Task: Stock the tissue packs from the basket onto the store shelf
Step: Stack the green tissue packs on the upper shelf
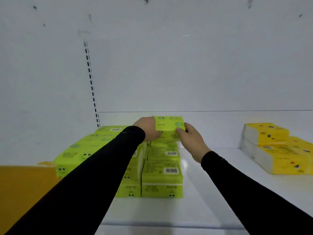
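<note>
Left fingers: my left hand [147,128] grips the left end of the green tissue pack [169,127], fingers curled under its near edge.
Right fingers: my right hand [190,139] holds the right end, thumb on top, the other fingers hidden behind the pack.
Held pack: lime green wrapper with small cartoon eyes and a pale label, lying flat toward the back edge of the shelf [194,209], above the rear of the green stack.
Green stack [161,175]: rows of matching packs, two layers high at the front, barcodes facing up, on the shelf's left part.
Yellow packs [277,150]: stacked near the right edge, cut off by the frame.
Hard to see: my black sleeves [94,175] cover the stack's middle; the printing is blurred; no basket shows.
</note>
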